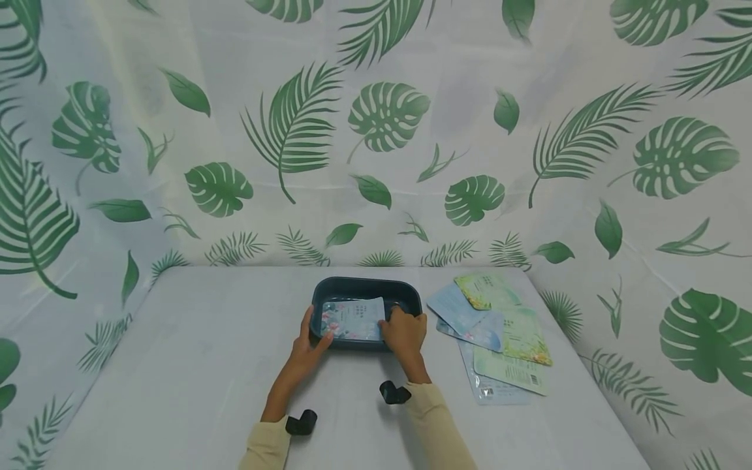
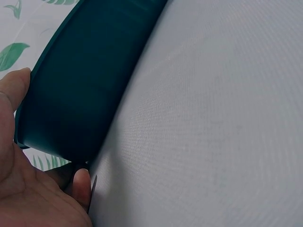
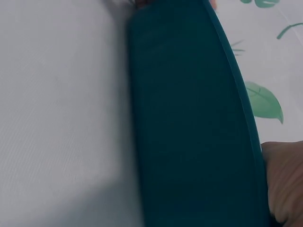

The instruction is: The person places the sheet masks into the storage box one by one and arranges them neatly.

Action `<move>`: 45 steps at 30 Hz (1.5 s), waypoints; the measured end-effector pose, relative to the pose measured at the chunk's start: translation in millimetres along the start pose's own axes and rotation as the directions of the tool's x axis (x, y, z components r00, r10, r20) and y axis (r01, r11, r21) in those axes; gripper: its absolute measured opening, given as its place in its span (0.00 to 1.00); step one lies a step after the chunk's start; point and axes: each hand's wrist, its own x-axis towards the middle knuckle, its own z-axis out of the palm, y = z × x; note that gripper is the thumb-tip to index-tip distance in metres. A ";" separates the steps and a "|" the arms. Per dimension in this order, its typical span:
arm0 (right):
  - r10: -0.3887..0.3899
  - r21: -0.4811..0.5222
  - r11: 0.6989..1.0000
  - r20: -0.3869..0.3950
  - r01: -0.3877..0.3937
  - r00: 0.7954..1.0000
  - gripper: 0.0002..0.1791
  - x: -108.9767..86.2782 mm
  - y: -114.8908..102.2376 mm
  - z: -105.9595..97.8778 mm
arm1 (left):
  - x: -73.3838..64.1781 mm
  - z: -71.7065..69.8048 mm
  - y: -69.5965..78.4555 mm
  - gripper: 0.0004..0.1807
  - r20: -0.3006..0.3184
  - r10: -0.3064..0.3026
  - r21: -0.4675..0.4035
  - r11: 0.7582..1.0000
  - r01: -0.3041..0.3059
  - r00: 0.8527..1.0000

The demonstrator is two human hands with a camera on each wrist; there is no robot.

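A dark teal rectangular bin point(image 1: 367, 346) stands on the white table, its outer wall filling much of both wrist views. Inside it lies a pale blue sheet-mask packet point(image 1: 354, 318) with pink flowers printed at its left. My left hand point(image 1: 307, 351) grips the bin's left end, thumb at the front rim and fingers along the outer side. Reaching over the front rim, my right hand point(image 1: 405, 331) has its fingers curled at the packet's right edge and seems to pinch it. Its fingertips are hidden in the head view; the right wrist view shows only part of the hand point(image 3: 285, 182) beyond the rim.
Right of the bin, several loose sheet-mask packets overlap in a spread pile, some green point(image 1: 525, 334) and some blue point(image 1: 458, 308). A leaf-printed cloth point(image 1: 388, 215) hangs behind and beside the table point(image 1: 194, 365).
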 end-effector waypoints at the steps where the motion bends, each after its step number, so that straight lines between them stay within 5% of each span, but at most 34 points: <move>1: 0.000 0.002 1.000 0.004 0.000 1.000 0.21 0.2 -0.7 -0.2 | -0.2 0.1 0.1 0.45 -0.002 0.002 0.003 1.000 -0.002 1.000; 45: -0.077 -0.021 0.997 -0.010 0.077 0.997 0.04 -3.7 3.2 1.4 | -1.8 2.8 2.2 0.44 0.004 -0.030 0.003 1.000 0.030 1.000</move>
